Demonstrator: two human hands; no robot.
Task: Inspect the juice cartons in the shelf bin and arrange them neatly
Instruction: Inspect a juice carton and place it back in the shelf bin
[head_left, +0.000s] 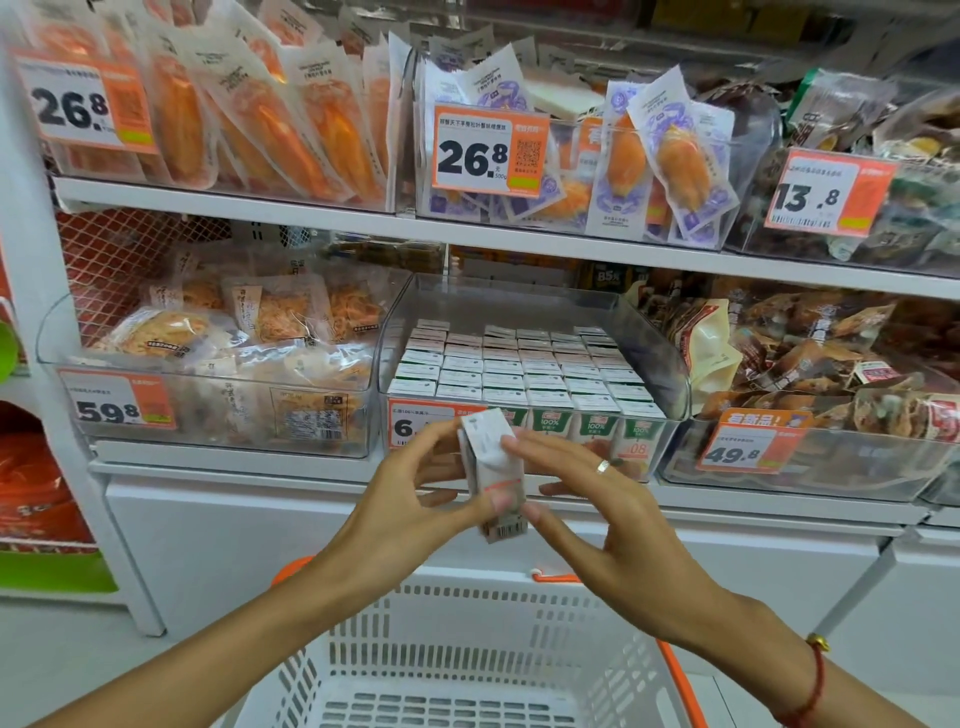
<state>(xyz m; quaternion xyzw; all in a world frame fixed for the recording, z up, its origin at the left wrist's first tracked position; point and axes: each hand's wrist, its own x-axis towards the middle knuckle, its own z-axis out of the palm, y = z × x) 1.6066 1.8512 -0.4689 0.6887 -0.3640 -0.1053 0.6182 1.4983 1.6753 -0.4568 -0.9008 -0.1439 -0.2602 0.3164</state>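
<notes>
One small white juice carton (492, 470) with a barcode at its lower end is held up in front of the shelf, tilted. My left hand (415, 493) pinches it from the left, thumb near its lower end. My right hand (587, 499), wearing a ring, pinches it from the right. Behind it stands a clear shelf bin (660, 332) on the middle shelf. Several rows of matching cartons (519, 364) fill the bin upright, white tops showing and green "100%" fronts along the front row.
A white shopping basket (457, 654) with orange handles sits below my arms. Clear bins of packaged snacks (218, 353) flank the juice bin on both sides, and more hang on the shelf above. Orange price tags (491, 153) clip to the bin fronts.
</notes>
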